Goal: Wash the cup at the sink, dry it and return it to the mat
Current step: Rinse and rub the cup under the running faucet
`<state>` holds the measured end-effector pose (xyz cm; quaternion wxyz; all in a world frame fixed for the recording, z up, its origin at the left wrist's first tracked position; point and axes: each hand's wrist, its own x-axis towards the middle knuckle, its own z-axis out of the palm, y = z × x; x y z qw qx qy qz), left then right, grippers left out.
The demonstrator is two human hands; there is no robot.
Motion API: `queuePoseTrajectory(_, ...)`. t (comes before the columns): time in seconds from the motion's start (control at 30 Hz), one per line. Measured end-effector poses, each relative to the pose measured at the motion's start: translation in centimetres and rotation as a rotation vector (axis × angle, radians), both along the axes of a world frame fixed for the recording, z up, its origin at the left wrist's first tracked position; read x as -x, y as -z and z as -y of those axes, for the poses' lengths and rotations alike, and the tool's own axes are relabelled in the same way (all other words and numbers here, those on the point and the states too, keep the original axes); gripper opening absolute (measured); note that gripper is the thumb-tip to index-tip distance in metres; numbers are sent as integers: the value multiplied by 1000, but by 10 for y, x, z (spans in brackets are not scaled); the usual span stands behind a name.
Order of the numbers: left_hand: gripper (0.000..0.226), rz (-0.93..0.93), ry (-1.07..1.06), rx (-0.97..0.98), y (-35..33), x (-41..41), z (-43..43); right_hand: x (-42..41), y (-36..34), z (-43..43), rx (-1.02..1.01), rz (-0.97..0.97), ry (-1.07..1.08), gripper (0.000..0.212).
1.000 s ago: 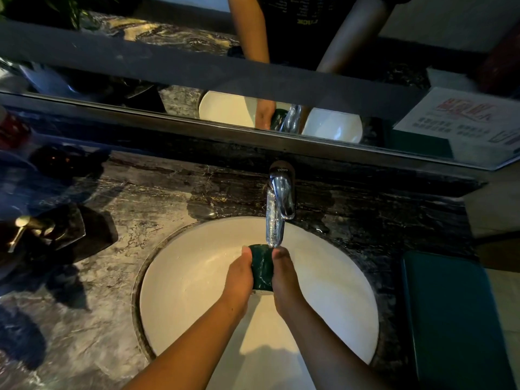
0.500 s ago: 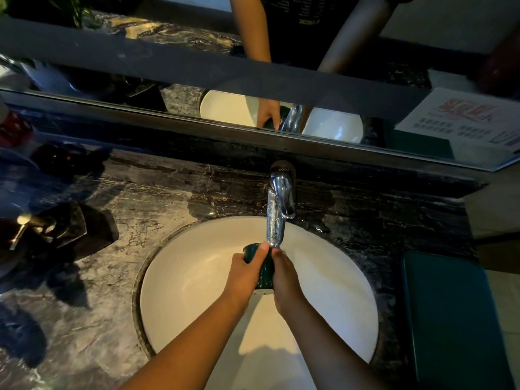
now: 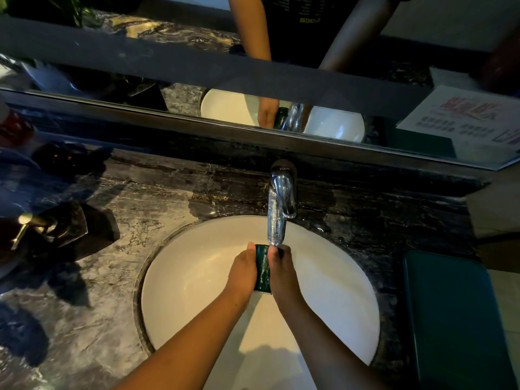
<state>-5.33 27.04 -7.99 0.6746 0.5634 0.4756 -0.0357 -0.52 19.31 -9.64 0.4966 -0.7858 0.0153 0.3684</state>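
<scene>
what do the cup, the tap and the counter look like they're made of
Cup: dark green with a wet gloss, probably glazed ceramic or glass; the look leaves it open.
Tap: polished chrome-plated metal, mirror-bright with sharp reflections.
Counter: dark polished stone, likely marble, with pale irregular veining and a sheen.

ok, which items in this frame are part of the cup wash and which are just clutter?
In play:
- green cup, held between left hand and right hand
- faucet, water running
- white sink
- green mat, right of the basin

Just lying about:
- soap dispenser on the left counter
- printed sheet at upper right
- red-labelled item, far left, unclear
</scene>
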Motion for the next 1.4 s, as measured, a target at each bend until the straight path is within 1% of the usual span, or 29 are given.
queuePoseTrajectory(0.03, 66, 0, 11, -10, -1, -2, 2, 0, 1, 0, -17, -13, 22, 22)
queuePoseTrajectory(0.1, 65, 7, -11, -12, -2, -3, 4, -3, -1, -1, -56, -99, 95, 27)
queuePoseTrajectory(0.17, 62, 26, -40, 20, -2, -1, 3, -7, -2, 1, -61, -164, 153, 34)
queuePoseTrajectory(0.33, 60, 126, -109, 277, 2, 9, 1, -7, 1, 4, -99, -291, 213, 38)
queuePoseTrajectory(0.4, 61, 96, -141, 309, 5, 11, 2, -4, 2, 3, -107, -325, 206, 40)
queuePoseTrajectory(0.53, 60, 0, -87, 179, 7, 8, -2, 0, 4, 4, -119, -266, 139, 35)
queuePoseTrajectory(0.63, 59, 50, -20, 149, 5, 8, -1, -2, 3, 4, -117, -185, 74, 33)
queuePoseTrajectory(0.7, 50, 113, 16, 193, 5, 9, 0, -6, 1, 3, -90, -164, 59, 33)
queuePoseTrajectory(0.77, 45, 160, 8, 271, 5, 12, 0, -9, -1, 4, -69, -198, 85, 35)
queuePoseTrajectory(0.9, 29, 196, 35, 351, 2, 16, -2, -9, -4, 8, -60, -194, 121, 39)
queuePoseTrajectory(0.93, 28, 206, 31, 381, 0, 17, -3, -8, -5, 9, -61, -187, 125, 39)
queuePoseTrajectory(1.03, 39, 225, -7, 429, -4, 21, -2, -5, -8, 12, -92, -170, 133, 39)
queuePoseTrajectory(1.1, 41, 240, -42, 439, -4, 25, 0, -4, -10, 15, -111, -144, 123, 37)
queuePoseTrajectory(1.2, 30, 240, -50, 368, -6, 30, -3, -4, -14, 19, -142, -101, 115, 30)
queuePoseTrajectory(1.27, 21, 229, -7, 307, -7, 33, -9, -5, -16, 23, -151, -93, 92, 31)
queuePoseTrajectory(1.3, 22, 225, 12, 289, -9, 35, -11, -5, -16, 25, -156, -97, 77, 33)
queuePoseTrajectory(1.4, 34, 217, 68, 259, -10, 38, -16, -6, -20, 32, -173, -105, 33, 27)
